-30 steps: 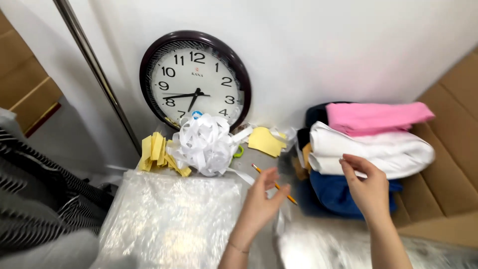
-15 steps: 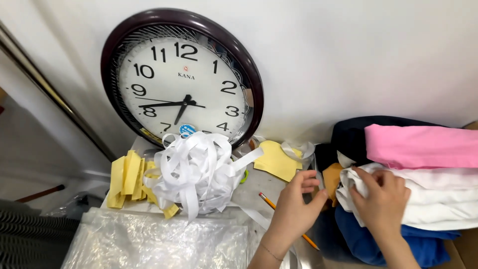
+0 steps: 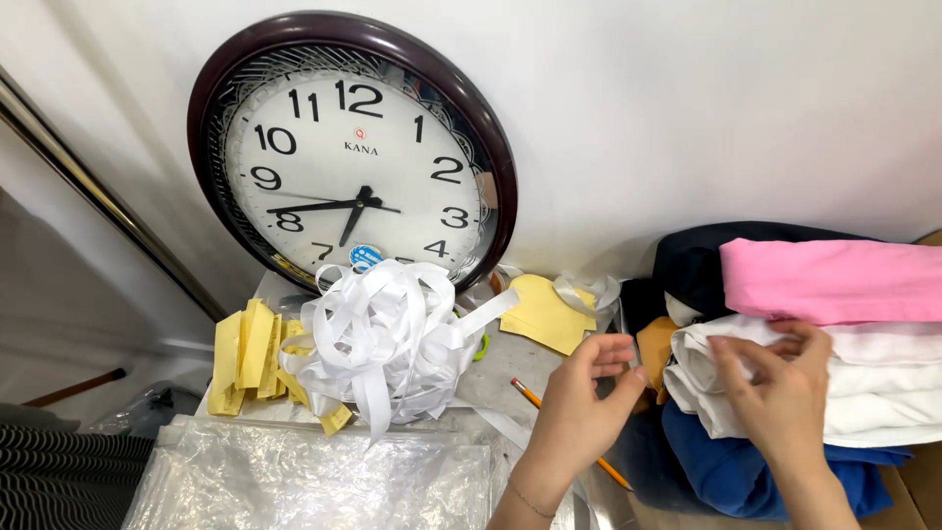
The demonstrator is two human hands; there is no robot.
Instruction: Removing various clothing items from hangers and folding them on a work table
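A stack of folded cloths lies at the right: a pink cloth point(image 3: 834, 280) on top, a white cloth point(image 3: 883, 393) under it, a blue cloth point(image 3: 726, 476) at the bottom and a dark cloth point(image 3: 692, 260) behind. My right hand point(image 3: 780, 397) pinches the left end of the white cloth. My left hand point(image 3: 579, 402) hovers with fingers apart beside the stack, close to a mustard cloth point(image 3: 653, 344) and holding nothing. An orange pencil point(image 3: 527, 394) lies on the table, partly hidden under my left hand.
A round wall clock point(image 3: 353, 157) leans against the white wall. In front of it lie a bundle of white ribbon point(image 3: 388, 334), yellow paper strips point(image 3: 245, 353) and a yellow paper piece point(image 3: 545, 314). A clear plastic bag point(image 3: 314, 481) lies near me, and a metal pole point(image 3: 88, 186) slants at left.
The view has moved closer to the clock and the cloth stack. Both hands have reached up to the stack, and my right hand has slid along the white cloth's end.
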